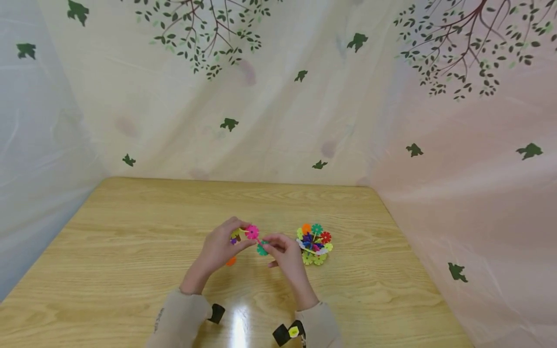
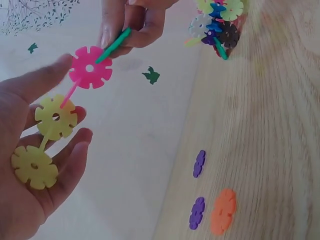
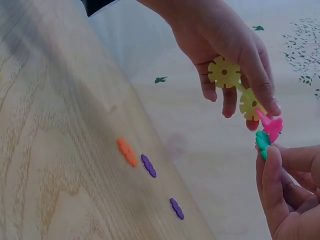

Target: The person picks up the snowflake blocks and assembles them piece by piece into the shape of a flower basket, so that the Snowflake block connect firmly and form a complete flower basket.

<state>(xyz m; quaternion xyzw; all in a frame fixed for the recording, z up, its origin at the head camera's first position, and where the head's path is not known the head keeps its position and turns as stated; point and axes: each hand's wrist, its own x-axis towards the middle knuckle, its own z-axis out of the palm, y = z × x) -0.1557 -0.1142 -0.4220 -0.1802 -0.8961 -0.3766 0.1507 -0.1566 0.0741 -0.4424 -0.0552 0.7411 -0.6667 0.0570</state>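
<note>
My left hand (image 1: 217,246) holds a chain of plastic snowflake discs. Two yellow snowflake discs (image 2: 56,117) lie along its palm and fingers in the left wrist view, with narrow links seen edge-on between the discs. At the chain's far end, a pink snowflake disc (image 2: 91,68) sits by the left thumb tip. Thumb and fingers of my right hand (image 1: 288,256) pinch a green snowflake disc (image 3: 263,145), which meets the pink disc's rim. Whether its slot is fully seated cannot be made out.
On the wooden table (image 1: 143,241), a many-coloured cluster of joined discs (image 1: 314,246) stands right of the hands. One orange disc (image 2: 223,211) and two purple discs (image 2: 197,213) lie loose near the far edge. Patterned cloth (image 1: 278,121) hangs behind.
</note>
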